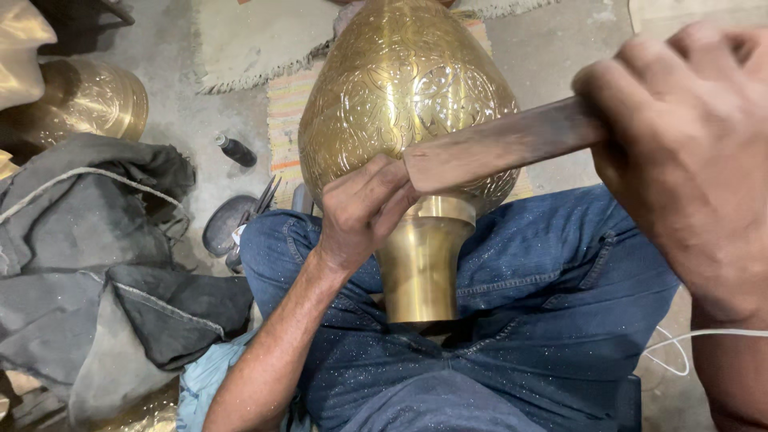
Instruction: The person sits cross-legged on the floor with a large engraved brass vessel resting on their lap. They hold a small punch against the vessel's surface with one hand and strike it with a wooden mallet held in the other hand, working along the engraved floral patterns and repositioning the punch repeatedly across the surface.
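A person sits on the floor with legs in blue jeans (552,272), and a large engraved brass vase (404,88) lies across the lap, its plain smooth neck (422,264) pointing toward the body at 6 o'clock and its round belly stretching away to 12 o'clock. Room is tight on the left: a heap of grey cloth (88,264) crowds the 9 o'clock side, and a second brass vessel (92,100) sits at 10 o'clock. Between the heap and the vase a strip of bare concrete floor (192,120) stays open, holding only a small dark bottle (237,151) and a dark shallow dish (226,224) with tools beside it. A striped mat (284,120) lies under the vase. The left hand (364,212) is curled against the shoulder of the vase just above the neck, fingers pressed together; what they pinch is hidden. The right hand (692,152) at 3 o'clock is closed in a fist around a dark wooden handle (504,144), whose far end meets the left hand over the engraved surface. A thin white cord (704,336) runs at 4 o'clock.
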